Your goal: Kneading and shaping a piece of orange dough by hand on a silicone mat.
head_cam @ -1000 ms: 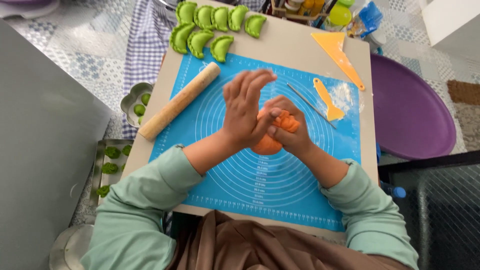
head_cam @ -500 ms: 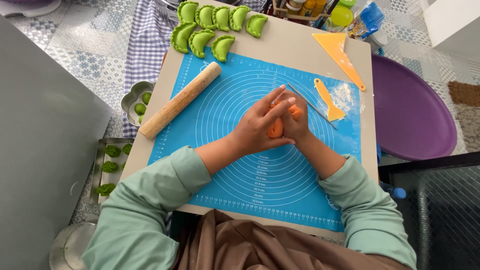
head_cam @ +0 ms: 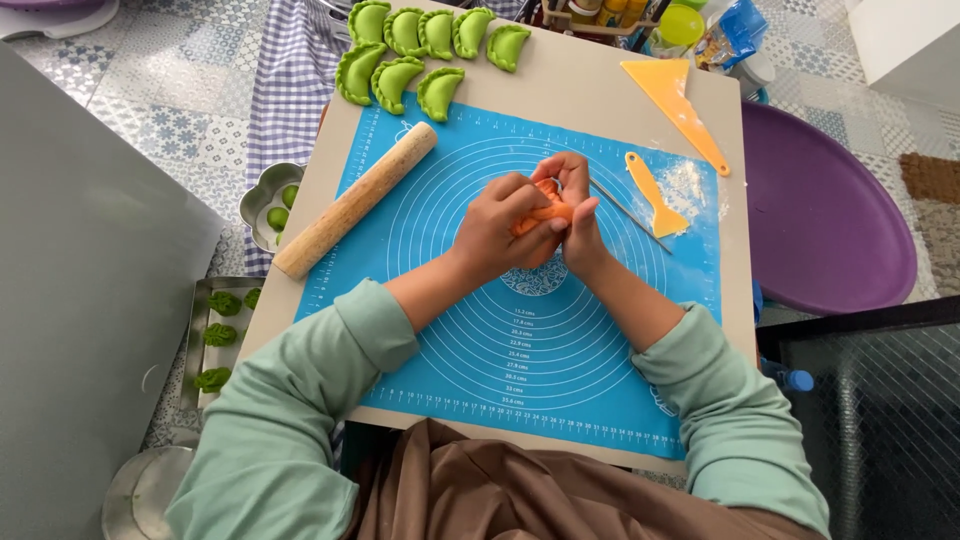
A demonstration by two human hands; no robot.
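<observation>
Over the blue mat [head_cam: 500,340], orange dough [head_cam: 543,213] clasped between left hand [head_cam: 500,228] and right hand [head_cam: 578,215].

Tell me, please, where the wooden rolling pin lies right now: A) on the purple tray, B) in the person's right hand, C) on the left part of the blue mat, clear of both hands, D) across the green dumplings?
C: the wooden rolling pin lies slanted on the left part of the blue mat, while the left hand and right hand press the orange dough between them.
</observation>
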